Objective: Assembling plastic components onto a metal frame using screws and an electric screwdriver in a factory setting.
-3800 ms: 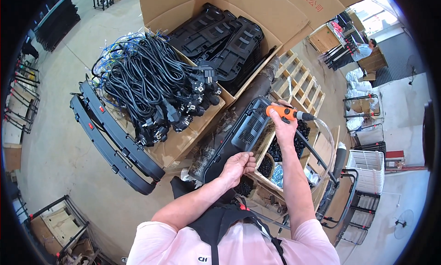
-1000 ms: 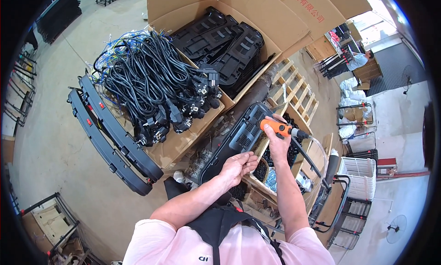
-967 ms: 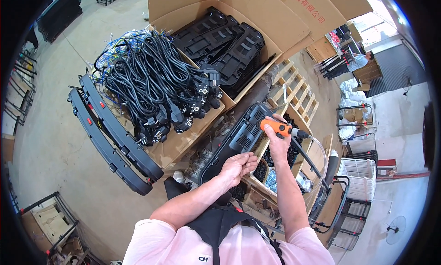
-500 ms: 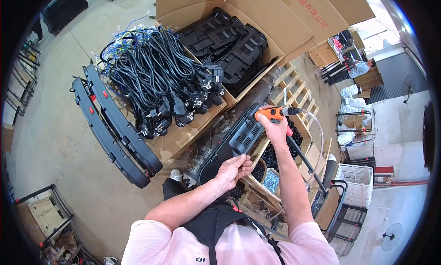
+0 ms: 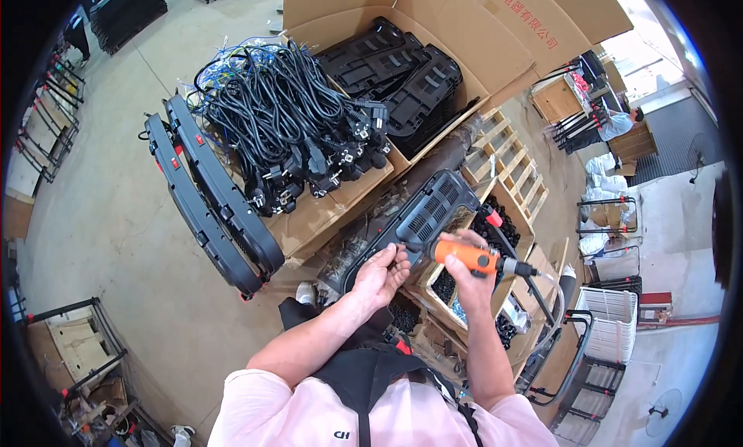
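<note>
My right hand (image 5: 470, 286) grips an orange air screwdriver (image 5: 464, 256), with its hose end to the right and its dark tip pointing left. That tip is close to the fingertips of my left hand (image 5: 379, 278), which are pinched together; whatever they hold is too small to make out. Both hands are over the near part of a long black plastic housing (image 5: 379, 242). A raised vented cover (image 5: 435, 208) sits on the housing's far part. From its far right end a black tube with a red piece (image 5: 494, 217) slants down.
A heap of black power cords (image 5: 271, 122) lies on cardboard to the left, beside two long black housings (image 5: 205, 207). Behind stands a cardboard box (image 5: 495, 48) of black plastic panels. Wooden bins (image 5: 526, 234) of small parts are right. Another person (image 5: 615, 124) stands far right.
The screwdriver has moved from the vented cover's far end toward me, and its tip is now near my left fingertips. My left hand stays pinched over the housing. The whole view has shifted slightly.
</note>
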The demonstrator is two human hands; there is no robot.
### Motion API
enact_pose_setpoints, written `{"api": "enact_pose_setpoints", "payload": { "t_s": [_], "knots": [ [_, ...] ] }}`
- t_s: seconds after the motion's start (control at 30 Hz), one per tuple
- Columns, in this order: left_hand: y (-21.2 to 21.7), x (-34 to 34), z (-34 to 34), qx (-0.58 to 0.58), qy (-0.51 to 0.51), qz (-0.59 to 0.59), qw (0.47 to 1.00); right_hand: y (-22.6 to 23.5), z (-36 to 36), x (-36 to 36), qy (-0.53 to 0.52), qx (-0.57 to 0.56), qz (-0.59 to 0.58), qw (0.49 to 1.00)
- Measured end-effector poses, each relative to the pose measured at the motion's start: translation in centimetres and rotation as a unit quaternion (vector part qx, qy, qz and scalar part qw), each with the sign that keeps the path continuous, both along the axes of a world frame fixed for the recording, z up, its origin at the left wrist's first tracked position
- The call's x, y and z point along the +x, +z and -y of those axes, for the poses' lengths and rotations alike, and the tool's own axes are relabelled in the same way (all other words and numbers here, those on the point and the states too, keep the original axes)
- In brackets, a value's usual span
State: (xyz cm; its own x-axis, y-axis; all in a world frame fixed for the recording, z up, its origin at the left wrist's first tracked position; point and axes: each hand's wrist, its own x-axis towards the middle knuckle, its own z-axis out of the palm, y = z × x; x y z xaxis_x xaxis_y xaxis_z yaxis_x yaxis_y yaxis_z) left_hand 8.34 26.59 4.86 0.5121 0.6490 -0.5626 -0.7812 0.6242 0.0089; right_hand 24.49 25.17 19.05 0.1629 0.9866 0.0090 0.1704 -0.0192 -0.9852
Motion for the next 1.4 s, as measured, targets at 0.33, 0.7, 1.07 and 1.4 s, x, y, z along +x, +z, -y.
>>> {"api": "enact_pose_setpoints", "payload": {
  "t_s": [0.33, 0.7, 1.07, 1.4],
  "knots": [
    [-0.4, -0.2, 1.2, 0.032, 0.013, 0.024, 0.999, 0.1, 2.9, -0.5, -0.005, 0.003, -0.033, 0.999],
    [0.3, -0.1, 3.3, 0.039, -0.044, 0.000, 0.998, -2.6, 2.5, -1.6, 0.010, -0.007, -0.034, 0.999],
    [-0.9, -2.8, 5.9, 0.130, -0.172, -0.085, 0.973, -4.3, 1.2, -3.6, 0.024, -0.020, -0.006, 0.999],
    [-1.4, -3.5, 6.9, 0.123, -0.110, -0.123, 0.979, -3.7, -0.7, -5.2, 0.070, -0.020, 0.058, 0.996]
  ]
}}
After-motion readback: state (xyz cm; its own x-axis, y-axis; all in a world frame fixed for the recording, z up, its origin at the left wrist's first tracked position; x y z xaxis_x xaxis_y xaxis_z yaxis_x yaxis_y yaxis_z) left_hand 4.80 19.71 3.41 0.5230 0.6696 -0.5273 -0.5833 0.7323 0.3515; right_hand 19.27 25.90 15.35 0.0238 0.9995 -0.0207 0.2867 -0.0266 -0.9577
